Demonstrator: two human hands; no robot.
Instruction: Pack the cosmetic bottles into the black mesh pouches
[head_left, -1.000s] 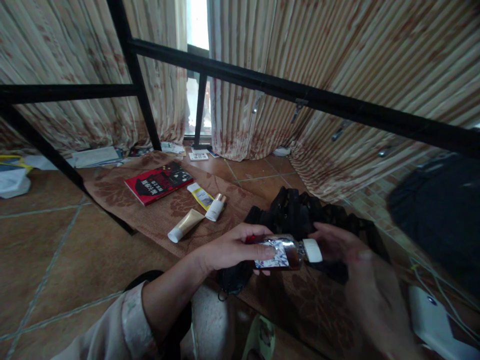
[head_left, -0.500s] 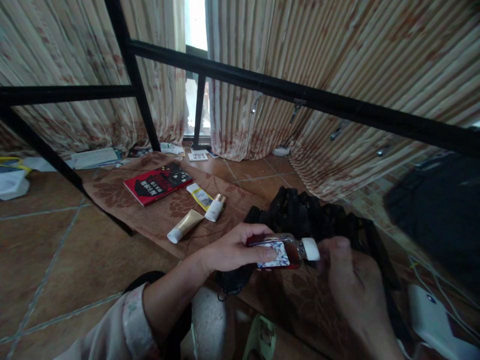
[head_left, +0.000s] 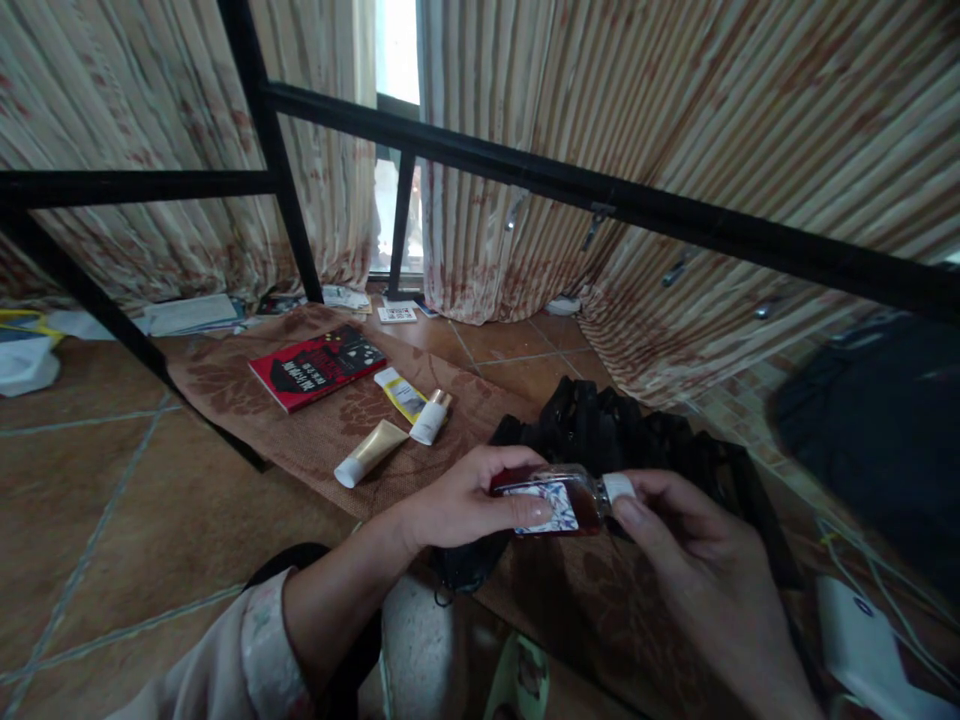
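Observation:
My left hand (head_left: 472,505) is closed around a clear bottle (head_left: 587,500) of dark reddish liquid with a patterned label. The bottle lies on its side in the air, its neck to the right. With thumb and fingers, my right hand (head_left: 701,560) grips the ribbed white cap (head_left: 619,488), which sits on the neck. Behind and below the bottle is a black bag (head_left: 600,415) on the cloth. Left of it lie a gold tube (head_left: 372,452) with a white cap, a small white bottle (head_left: 430,418) with a gold top, and a yellow-and-white packet (head_left: 401,395).
A red and black book (head_left: 317,367) lies on the brown patterned cloth (head_left: 465,400). Black metal bars (head_left: 465,150) cross in front of the striped curtains (head_left: 495,230). A white device (head_left: 859,630) with cables stands at the lower right, below a dark bag-like shape (head_left: 877,420).
My right hand, which was blurred just right of the cap, has moved left and closed on it. The left hand and bottle have stayed almost in place.

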